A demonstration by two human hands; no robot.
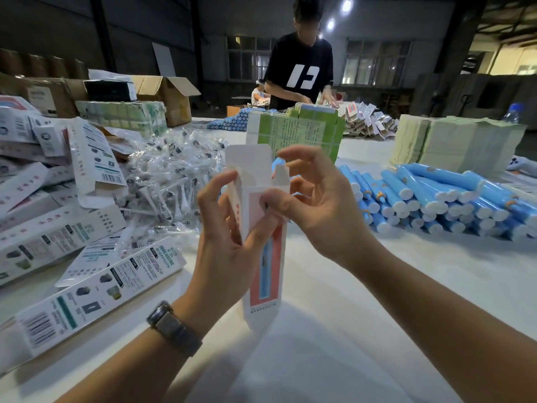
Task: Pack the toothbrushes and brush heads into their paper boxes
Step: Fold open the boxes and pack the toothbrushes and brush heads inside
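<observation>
The paper box is standing upright above the table, top flaps open (nothing visibly inside yet). The left hand is gripping its body, fingers curled around it; the right hand is pinching the rim, remaining fingers spread. Blue toothbrushes are lying right, bagged brush heads left. Squeezing too hard may be crushing the mouth, blocking insertion.
</observation>
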